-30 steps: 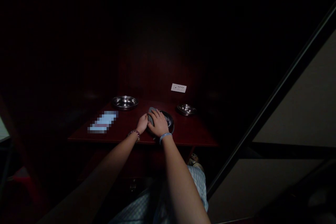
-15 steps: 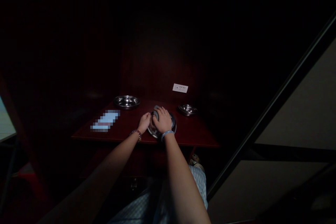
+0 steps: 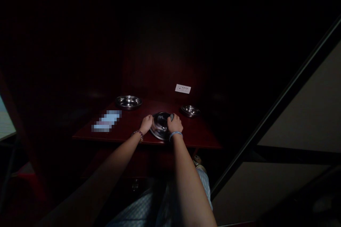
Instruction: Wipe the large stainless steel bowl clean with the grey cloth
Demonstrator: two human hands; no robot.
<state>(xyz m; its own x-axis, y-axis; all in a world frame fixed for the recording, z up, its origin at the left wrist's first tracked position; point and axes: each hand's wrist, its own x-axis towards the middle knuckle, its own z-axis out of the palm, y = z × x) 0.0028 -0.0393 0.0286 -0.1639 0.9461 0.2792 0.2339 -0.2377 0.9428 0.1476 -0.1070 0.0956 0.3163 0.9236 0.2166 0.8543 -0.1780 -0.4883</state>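
A shiny round steel dish [image 3: 159,125] sits near the front edge of the dark red table, slightly tilted as far as I can see. My left hand [image 3: 146,124] is closed on the dish's left rim, thumb on top. At the right rim, my right hand [image 3: 175,124] is closed around a grey cloth or sponge [image 3: 172,116], pressing it to the metal. Most of the grey piece is hidden under the fingers, so its exact kind is unclear.
Another steel dish [image 3: 129,102] stands at the back left of the table [image 3: 128,127], and smaller stacked steel bowls [image 3: 190,110] at the back right. A blurred-out pale object [image 3: 108,120] lies at left. A white socket [image 3: 183,88] is on the back wall.
My right hand has slid with the grey piece from the dish's middle to its right rim, uncovering the inside. My left hand stays on the left rim.
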